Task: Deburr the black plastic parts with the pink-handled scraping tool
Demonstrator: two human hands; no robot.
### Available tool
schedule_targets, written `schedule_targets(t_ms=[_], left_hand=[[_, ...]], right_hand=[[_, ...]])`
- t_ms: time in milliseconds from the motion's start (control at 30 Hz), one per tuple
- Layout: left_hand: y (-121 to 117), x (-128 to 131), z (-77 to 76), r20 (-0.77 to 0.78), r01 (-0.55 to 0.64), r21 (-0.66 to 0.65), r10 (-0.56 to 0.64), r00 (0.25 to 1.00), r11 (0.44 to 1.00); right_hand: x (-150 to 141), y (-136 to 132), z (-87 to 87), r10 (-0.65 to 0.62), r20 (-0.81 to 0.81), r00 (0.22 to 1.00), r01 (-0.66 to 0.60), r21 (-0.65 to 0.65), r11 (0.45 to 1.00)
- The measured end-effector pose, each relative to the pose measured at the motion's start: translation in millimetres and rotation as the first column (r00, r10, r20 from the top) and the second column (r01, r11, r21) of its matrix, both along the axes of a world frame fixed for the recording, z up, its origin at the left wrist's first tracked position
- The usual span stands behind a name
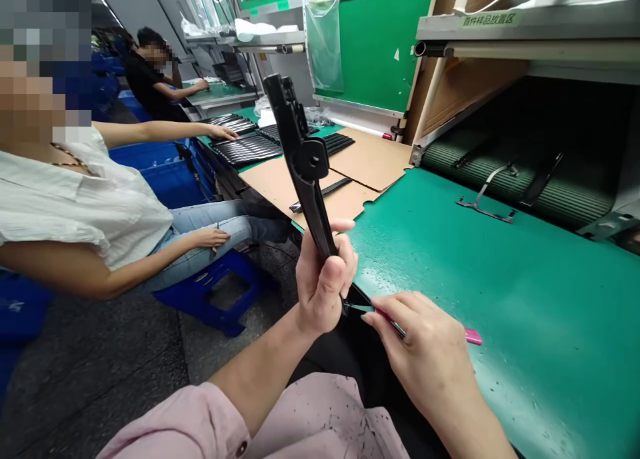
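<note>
We see a green mat surface along a workbench, with cardboard sheets laid beyond it, seemingly to cushion the rows of black parts resting farther on. A seated co-worker in a white shirt is at our left, with one hand on those rows. Our left grip is closed around a long black part, held upright off the surface, apparently to keep its lower end within reach. Our right grip is closed on a pink-handled hand tool, its thin tip brought to that lower end, where the contact is partly hidden.
</note>
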State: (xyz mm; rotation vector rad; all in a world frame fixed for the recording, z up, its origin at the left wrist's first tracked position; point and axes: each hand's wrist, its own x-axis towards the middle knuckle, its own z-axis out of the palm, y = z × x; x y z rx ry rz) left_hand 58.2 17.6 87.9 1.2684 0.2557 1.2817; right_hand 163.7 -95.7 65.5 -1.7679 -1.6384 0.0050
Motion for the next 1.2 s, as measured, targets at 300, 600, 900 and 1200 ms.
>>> schedule_targets(t_ms=[300,600,900,1200], left_hand=[[3,-2,-3.7,-0.03,0.113,-0.076,-0.115,0.993,0.991],[10,-4,-4.2,0.009,0.185,0.097,-0.187,0.982,0.978],[2,-3,-3.5,-0.145,0.28,0.296,-0.247,0.958,0.913],[-4,-47,5.7,-0.758,0.139,0.212,0.073,0.648,0.967]], right_hand=[[-5,8,-2.3,-0.051,0.096,0.994,0.054,-0.024,0.998],[-2,5,-3.2,-0.009,0.005,1.0,0.009,-0.118,0.993],[6,-8,5.9,0.039,-0.151,0.988,-0.094,-0.38,0.92],[-46,-16,-85.3,-0.106,-0.901,0.42,0.08,-0.08,0.994]])
